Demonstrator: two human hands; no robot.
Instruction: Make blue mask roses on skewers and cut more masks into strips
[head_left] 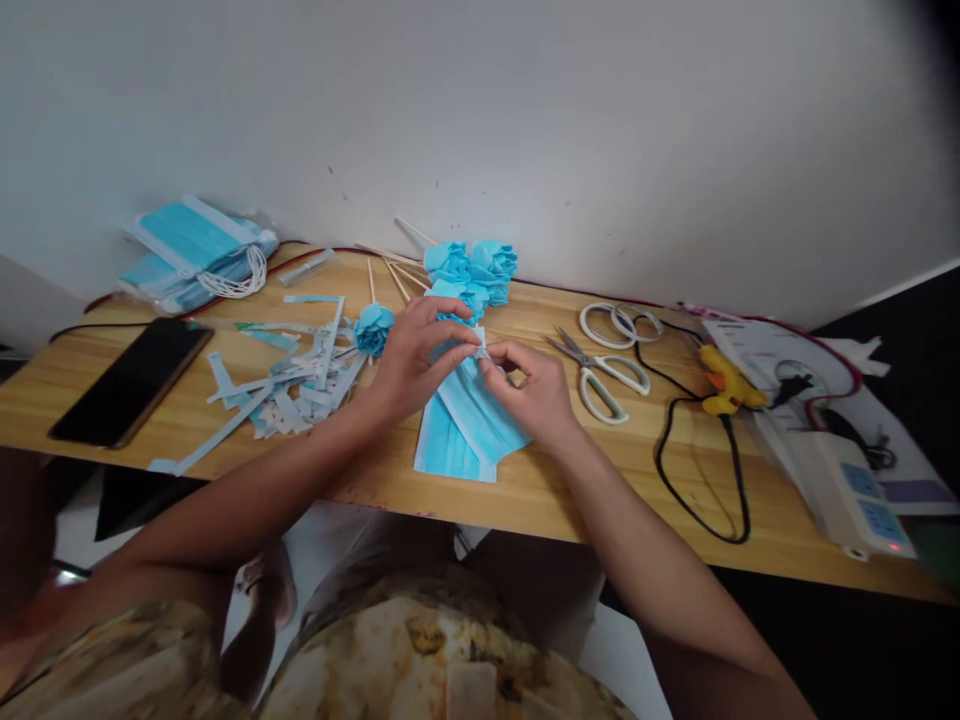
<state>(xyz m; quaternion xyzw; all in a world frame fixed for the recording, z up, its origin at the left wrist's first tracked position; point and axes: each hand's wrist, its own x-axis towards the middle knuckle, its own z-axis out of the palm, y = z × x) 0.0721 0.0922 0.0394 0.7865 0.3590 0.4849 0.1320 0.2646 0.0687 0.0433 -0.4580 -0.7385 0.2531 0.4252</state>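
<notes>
The left hand (420, 352) and right hand (531, 392) pinch a small white piece (481, 337) between their fingertips; blue mask sheets (452, 445) lie just below those fingers, and a light, even grip probably keeps thin material from tearing

from head height, the view looks forward and down across the table (525, 497).
</notes>
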